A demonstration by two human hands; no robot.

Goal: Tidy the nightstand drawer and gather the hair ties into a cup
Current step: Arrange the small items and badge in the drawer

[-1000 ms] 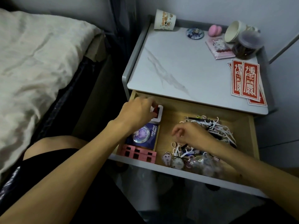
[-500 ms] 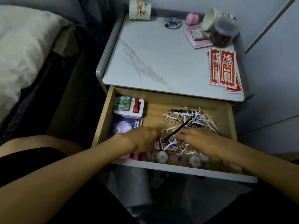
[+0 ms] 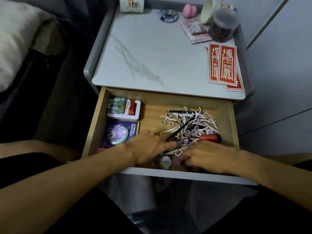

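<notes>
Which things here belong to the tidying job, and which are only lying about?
For the job: drawer, hair ties, patterned cup, left hand, right hand.
Lying about on top: red slips, lidded jar, pink packet, round badge.

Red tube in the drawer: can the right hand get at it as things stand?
Probably yes: the red tube lies uncovered in the drawer, just beyond the right hand, nothing between them.
</notes>
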